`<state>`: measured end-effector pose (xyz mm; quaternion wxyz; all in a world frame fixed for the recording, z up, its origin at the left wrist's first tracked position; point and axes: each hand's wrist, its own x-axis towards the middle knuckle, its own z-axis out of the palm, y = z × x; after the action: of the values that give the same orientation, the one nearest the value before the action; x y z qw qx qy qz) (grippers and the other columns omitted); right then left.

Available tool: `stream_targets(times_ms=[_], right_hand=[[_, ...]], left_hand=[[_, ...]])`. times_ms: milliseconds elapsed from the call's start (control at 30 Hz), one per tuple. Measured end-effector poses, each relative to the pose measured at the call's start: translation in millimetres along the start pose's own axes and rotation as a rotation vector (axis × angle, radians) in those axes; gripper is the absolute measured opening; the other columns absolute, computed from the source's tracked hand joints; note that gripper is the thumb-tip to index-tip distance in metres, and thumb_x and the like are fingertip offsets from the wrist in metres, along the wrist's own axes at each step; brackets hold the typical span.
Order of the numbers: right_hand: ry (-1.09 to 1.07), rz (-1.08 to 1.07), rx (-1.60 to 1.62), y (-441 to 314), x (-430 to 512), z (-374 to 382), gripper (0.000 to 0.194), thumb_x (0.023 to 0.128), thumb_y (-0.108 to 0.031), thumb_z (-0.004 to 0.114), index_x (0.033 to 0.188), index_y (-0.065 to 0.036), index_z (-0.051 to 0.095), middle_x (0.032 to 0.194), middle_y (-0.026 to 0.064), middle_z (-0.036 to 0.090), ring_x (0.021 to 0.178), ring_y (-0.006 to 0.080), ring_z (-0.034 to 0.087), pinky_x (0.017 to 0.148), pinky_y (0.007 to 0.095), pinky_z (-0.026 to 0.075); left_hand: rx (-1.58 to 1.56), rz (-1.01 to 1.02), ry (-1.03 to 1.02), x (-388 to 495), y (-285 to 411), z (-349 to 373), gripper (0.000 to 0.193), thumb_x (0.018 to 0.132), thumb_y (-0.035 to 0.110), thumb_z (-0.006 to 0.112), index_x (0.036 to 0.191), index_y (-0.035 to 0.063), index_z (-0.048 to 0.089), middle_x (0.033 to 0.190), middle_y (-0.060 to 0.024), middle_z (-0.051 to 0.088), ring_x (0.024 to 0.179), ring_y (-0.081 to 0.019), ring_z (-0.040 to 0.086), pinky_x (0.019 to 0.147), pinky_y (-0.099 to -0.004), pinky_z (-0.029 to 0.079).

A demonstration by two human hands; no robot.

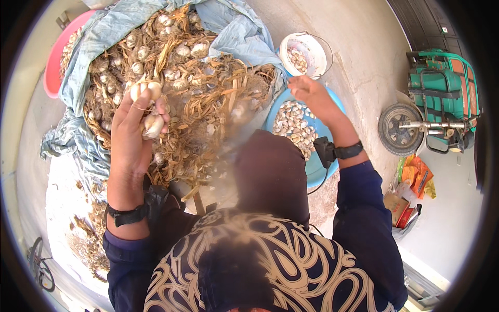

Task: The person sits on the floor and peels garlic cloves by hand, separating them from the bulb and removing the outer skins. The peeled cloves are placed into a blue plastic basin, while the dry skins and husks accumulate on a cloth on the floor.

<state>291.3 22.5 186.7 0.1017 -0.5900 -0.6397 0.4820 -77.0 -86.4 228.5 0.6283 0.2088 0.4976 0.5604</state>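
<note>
My left hand (pixel 134 113) holds garlic above the pile: a partly broken garlic bulb (pixel 146 89) at the fingertips and another piece of garlic (pixel 153 125) lower against the palm. My right hand (pixel 308 91) is over the upper rim of a blue plastic basin (pixel 315 171), just below a white bucket (pixel 316 48). Its fingers are partly bent, and whether something small lies between them is hidden. Loose garlic cloves (pixel 294 121) lie in the basin, and more cloves (pixel 297 60) are in the bucket. Dried garlic bulbs with stalks (pixel 195 85) are heaped on light blue cloth (pixel 241 39).
A pink basin (pixel 52 74) with cloves stands at the upper left. At the right are a green cargo tricycle (pixel 440 85) with its front wheel (pixel 401 128), and colourful plastic bags (pixel 417 177). A bicycle (pixel 41 265) stands at the lower left, near dry husks (pixel 87 238) on white sheeting.
</note>
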Motion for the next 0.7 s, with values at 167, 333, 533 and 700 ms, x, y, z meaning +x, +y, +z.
stream_targets(times_ms=[167, 333, 533, 700], right_hand=[[-0.412, -0.352, 0.962, -165.5, -42.1, 21.1, 0.028, 0.097, -0.018, 0.053, 0.118, 0.000, 0.057, 0.115, 0.0155, 0.063, 0.107, 0.0213, 0.061, 0.089, 0.0332, 0.051], [-0.320, -0.280, 0.945, -227.5, -39.9, 117.6, 0.020, 0.093, -0.012, 0.060, 0.109, 0.000, 0.058, 0.099, 0.0069, 0.063, 0.086, 0.0132, 0.061, 0.076, 0.0274, 0.050], [-0.053, -0.393, 0.606, -225.8, 6.0, 171.4, 0.021, 0.086, -0.005, 0.066, 0.103, 0.001, 0.057, 0.085, 0.0072, 0.064, 0.070, 0.0101, 0.061, 0.061, 0.0241, 0.051], [-0.077, -0.398, 0.602, -214.6, 26.1, 187.5, 0.019, 0.084, -0.004, 0.069, 0.097, 0.001, 0.055, 0.078, 0.0064, 0.064, 0.063, 0.0084, 0.061, 0.053, 0.0213, 0.050]], left_hand=[[0.081, 0.061, -0.049, -0.2, 0.8, 4.3, 0.022, 0.099, 0.021, 0.055, 0.115, 0.0067, 0.059, 0.082, -0.0024, 0.063, 0.066, -0.0084, 0.057, 0.054, -0.0222, 0.046], [-0.025, 0.117, -0.001, 0.8, 3.9, 1.1, 0.023, 0.100, 0.020, 0.052, 0.115, 0.0041, 0.059, 0.087, -0.0022, 0.065, 0.066, -0.0067, 0.057, 0.055, -0.0208, 0.047], [-0.057, 0.186, 0.000, 0.5, 13.8, -13.0, 0.030, 0.102, 0.019, 0.049, 0.126, 0.0020, 0.053, 0.082, -0.0021, 0.062, 0.067, -0.0088, 0.058, 0.057, -0.0231, 0.049], [0.043, 0.253, 0.042, 0.4, 15.5, -20.5, 0.036, 0.101, 0.018, 0.049, 0.133, 0.0005, 0.049, 0.079, -0.0026, 0.060, 0.066, -0.0094, 0.058, 0.057, -0.0223, 0.048]])
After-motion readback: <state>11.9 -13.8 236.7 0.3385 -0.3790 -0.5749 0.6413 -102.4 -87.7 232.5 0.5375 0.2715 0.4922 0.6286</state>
